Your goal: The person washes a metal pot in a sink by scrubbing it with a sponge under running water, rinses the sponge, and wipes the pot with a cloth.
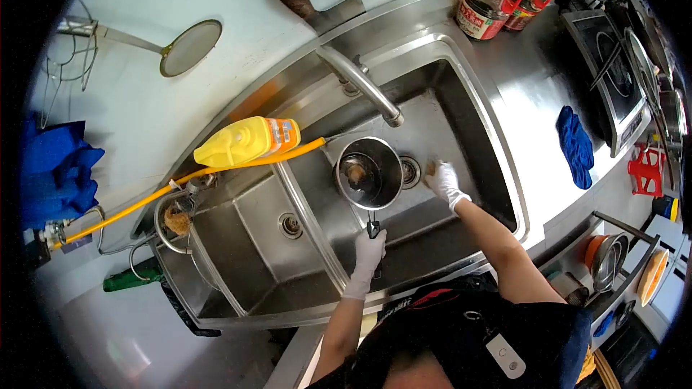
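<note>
My left hand (369, 253), in a white glove, is closed round the black handle of a steel pot (391, 194). The pot is in the large right basin (425, 126), and a brownish lump (355, 174) shows inside it. To the pot's right, my gloved right hand (445, 182) has its fingers bent round a small brown thing, too hidden to name, just beside the drain (409, 172). The faucet (375, 97) hangs over the basin above the pot.
A yellow bottle (249, 142) and an orange hose (144, 203) lie across the smaller left basin's (281, 205) back edge. Behind the sink is a cleaver (313, 3). Sauce bottles (490, 0), a blue cloth (574, 145) and a cooktop (613, 65) are at right.
</note>
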Action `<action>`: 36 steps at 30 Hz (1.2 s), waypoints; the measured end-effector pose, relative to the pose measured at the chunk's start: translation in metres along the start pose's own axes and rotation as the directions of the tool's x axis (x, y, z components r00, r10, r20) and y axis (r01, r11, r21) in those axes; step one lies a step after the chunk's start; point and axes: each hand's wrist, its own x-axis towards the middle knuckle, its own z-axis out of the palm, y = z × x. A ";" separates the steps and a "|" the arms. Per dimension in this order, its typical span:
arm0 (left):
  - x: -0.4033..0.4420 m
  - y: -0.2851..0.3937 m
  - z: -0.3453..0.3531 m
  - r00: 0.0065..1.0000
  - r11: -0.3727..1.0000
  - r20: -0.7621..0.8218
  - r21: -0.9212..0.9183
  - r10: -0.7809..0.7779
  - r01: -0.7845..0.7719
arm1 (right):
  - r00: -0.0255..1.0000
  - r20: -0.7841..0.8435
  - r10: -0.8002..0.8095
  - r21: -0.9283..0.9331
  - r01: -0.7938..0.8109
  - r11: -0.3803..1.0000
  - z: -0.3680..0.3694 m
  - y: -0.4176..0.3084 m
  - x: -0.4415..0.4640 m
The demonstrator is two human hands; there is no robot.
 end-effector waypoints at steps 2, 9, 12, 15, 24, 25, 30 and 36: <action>0.002 0.003 -0.003 1.000 0.999 0.014 -0.048 0.008 -0.008 | 0.993 -0.115 -0.022 -0.400 -0.026 0.916 -0.013 0.006 -0.008; 0.011 0.043 -0.003 0.996 0.996 0.027 -0.020 -0.084 0.084 | 0.918 0.370 0.144 0.091 -0.190 0.977 -0.007 0.014 -0.005; 0.019 0.046 0.004 0.998 0.993 0.017 -0.102 -0.063 0.064 | 0.910 0.396 0.126 0.070 -0.167 0.984 -0.002 0.014 -0.008; 0.027 0.038 0.009 1.000 0.998 -0.024 -0.057 -0.018 0.017 | 0.899 0.414 0.144 0.083 -0.195 0.977 -0.003 0.018 -0.009; 0.033 0.029 0.007 0.994 1.000 -0.106 -0.021 0.019 -0.022 | 0.924 0.374 0.084 0.272 -0.195 0.942 -0.018 -0.018 0.011; 0.034 0.027 0.006 0.993 1.000 -0.113 0.016 0.019 -0.017 | 0.927 0.368 0.071 0.328 -0.200 0.923 -0.019 -0.024 0.013; 0.051 -0.016 0.006 0.945 0.896 -0.218 0.424 0.243 -0.133 | 0.941 0.339 -0.014 0.557 -0.188 0.809 -0.008 -0.063 0.011; 0.043 -0.008 0.011 0.967 0.924 -0.208 0.378 0.148 -0.059 | 0.926 0.369 -0.085 0.929 -0.370 -0.007 -0.001 -0.128 0.046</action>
